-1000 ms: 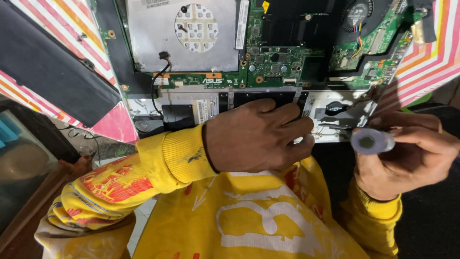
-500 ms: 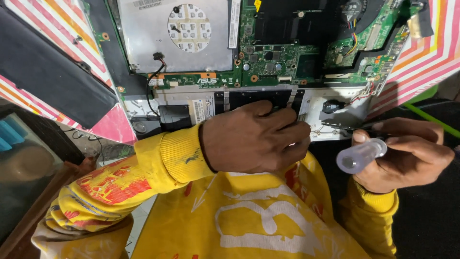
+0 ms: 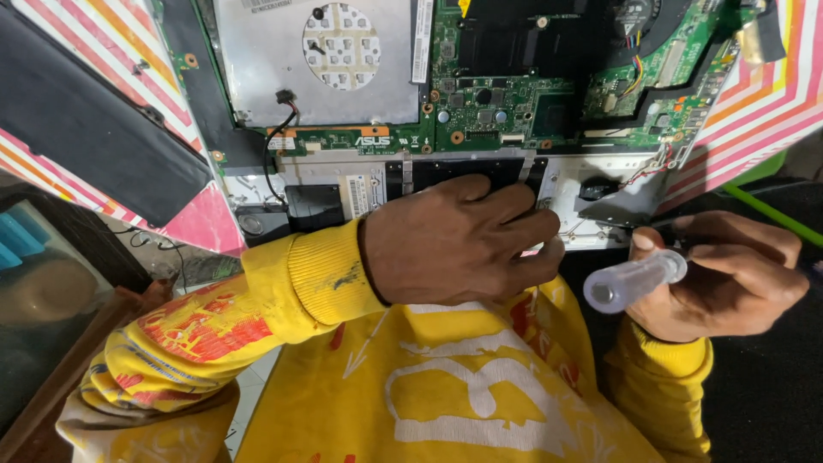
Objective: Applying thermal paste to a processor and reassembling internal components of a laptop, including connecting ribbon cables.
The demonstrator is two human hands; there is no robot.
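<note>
So the opened laptop with its bottom cover off, green circuit board and silver metal plate showing [image 3: 480, 111], sits tilted up in front of the person, resting on a cloth with pink, orange and white stripes [image 3: 754, 103]. The left hand [image 3: 454, 244] lies knuckles-up on the near edge of the chassis, fingers curled over the rim just below the black slot, so it's gripping the laptop's edge. The right hand [image 3: 729, 274] is off to the side, just past the laptop's lower right corner, wrapped around a screwdriver with a clear plastic handle [image 3: 634, 281], the round butt end pointing back toward the camera. The tip is hidden behind the fingers, can't tell where it points. Both arms are in yellow knit sleeves with red print [image 3: 214, 343], and a black panel [image 3: 94, 129] lies over the stripes at far left
</note>
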